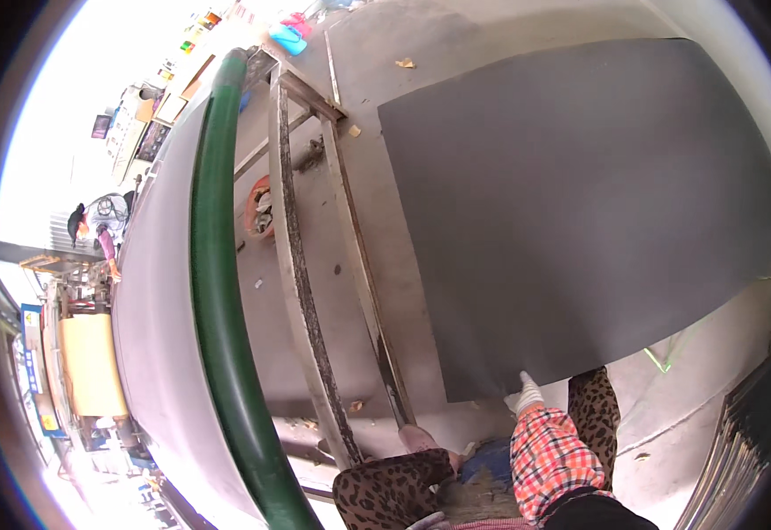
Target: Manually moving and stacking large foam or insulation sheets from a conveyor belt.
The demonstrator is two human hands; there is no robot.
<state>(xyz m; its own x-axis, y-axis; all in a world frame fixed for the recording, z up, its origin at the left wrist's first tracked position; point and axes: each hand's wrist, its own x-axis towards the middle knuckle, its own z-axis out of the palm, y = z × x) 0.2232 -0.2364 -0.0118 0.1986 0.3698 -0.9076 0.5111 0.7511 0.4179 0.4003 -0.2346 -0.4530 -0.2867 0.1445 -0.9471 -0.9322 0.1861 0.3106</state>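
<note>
A large, dark grey flat sheet [580, 194] spreads out ahead of me and to the right, over the floor. My right hand [524, 397], in a white glove with an orange plaid sleeve behind it, grips the sheet's near edge with the thumb on top; the other fingers are hidden below. At the bottom edge a small pale patch [430, 521] may be my left glove, but its fingers do not show. My knees, in leopard-print cloth [390, 490], are beneath my arms.
To my left runs a long green roller [218, 230] beside a broad pale grey surface [160, 265]. Worn metal rails [293, 238] stand between roller and sheet. A stack of dark sheets [748, 424] lies at the lower right. Another person [103, 216] works at the far left.
</note>
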